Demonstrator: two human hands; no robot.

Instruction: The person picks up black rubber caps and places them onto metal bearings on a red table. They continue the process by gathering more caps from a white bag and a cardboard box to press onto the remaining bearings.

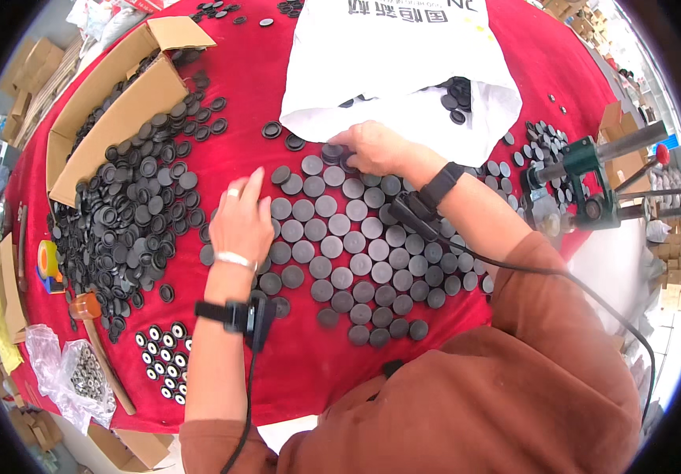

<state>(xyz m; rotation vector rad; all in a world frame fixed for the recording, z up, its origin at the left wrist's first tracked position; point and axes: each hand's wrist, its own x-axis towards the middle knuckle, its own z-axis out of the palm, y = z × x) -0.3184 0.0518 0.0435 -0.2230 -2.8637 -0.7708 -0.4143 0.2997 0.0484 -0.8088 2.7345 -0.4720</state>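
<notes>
Many flat, round black caps point(360, 265) lie spread in a single layer on a red cloth point(309, 379). My right hand point(380, 150) is at the far edge of this layer, just below the mouth of a white sack point(404, 71), its fingers closed on a black cap point(348, 160). My left hand point(242, 221) hovers at the layer's left edge with its fingers stretched out and nothing seen in them. Some caps beneath it are hidden. More black caps point(459, 99) show inside the sack's mouth.
A heap of black caps point(123, 213) spills from an open cardboard box point(119, 118) at the left. Near it lie a hammer point(103, 355), a bag of small metal parts point(88, 375), and rows of white-centred black rings point(165, 359). A green hand press point(589, 178) stands at the right.
</notes>
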